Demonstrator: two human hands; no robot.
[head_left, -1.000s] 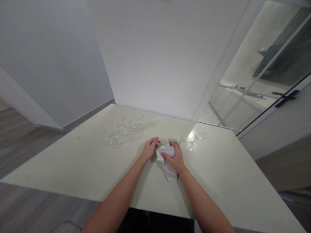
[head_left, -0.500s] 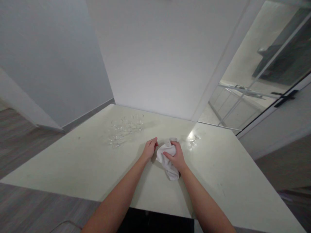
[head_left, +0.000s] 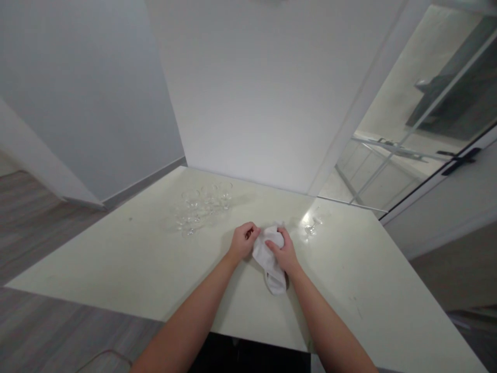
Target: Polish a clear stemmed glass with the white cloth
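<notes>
A crumpled white cloth (head_left: pixel 267 255) is gripped by my right hand (head_left: pixel 285 251), its thumb laid across the front and fingers behind. The cloth bulges as if round something, but its inside is hidden. Against the cloth's left edge, my left hand (head_left: pixel 244 241) is closed in a pinch; what sits between its fingers is too small to make out. Several clear stemmed glasses (head_left: pixel 194 207) stand grouped to the left, beyond my left hand. To the right, one more clear glass (head_left: pixel 310 228) is beside a bright reflection.
A pale, glossy table (head_left: pixel 128 269) carries everything. Its far side meets a white wall (head_left: pixel 248 129). At right is a glass-paned door (head_left: pixel 388 171) with a black handle (head_left: pixel 462 160). A cable (head_left: pixel 104 353) lies on the floor at lower left.
My left hand has turned and shifted slightly right, its fingers now meeting the cloth's edge. The cloth and right hand have moved a little right and down in view.
</notes>
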